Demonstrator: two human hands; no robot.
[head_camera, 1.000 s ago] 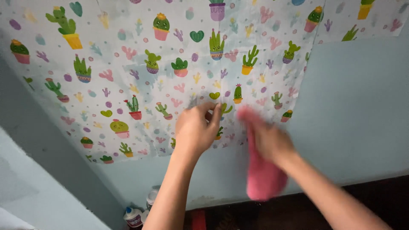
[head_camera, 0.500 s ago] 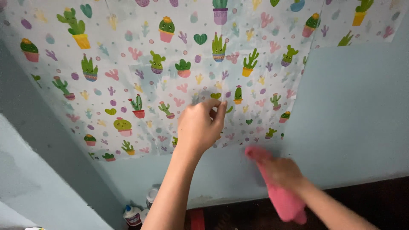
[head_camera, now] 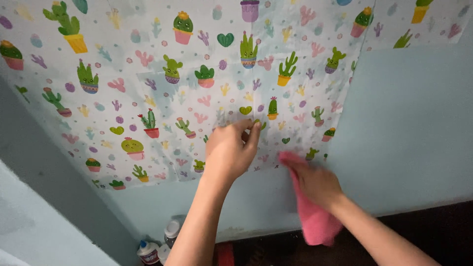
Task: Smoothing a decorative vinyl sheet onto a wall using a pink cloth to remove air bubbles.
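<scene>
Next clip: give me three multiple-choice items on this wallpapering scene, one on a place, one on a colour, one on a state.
1. Where is the left hand?
A. flat on the cactus-print wallpaper
B. on the floor
C. on a bottle

2. What colour is the cloth in the right hand?
A. yellow
B. pink
C. white

3. How far does the wallpaper cover the wall?
A. all of it
B. none of it
C. part of it, with bare pale blue to the right and below

Key: 1 A, its fingers press on the print; 2 B, a pink cloth hangs from the hand; 3 C, the paper's edges end on painted wall.
</scene>
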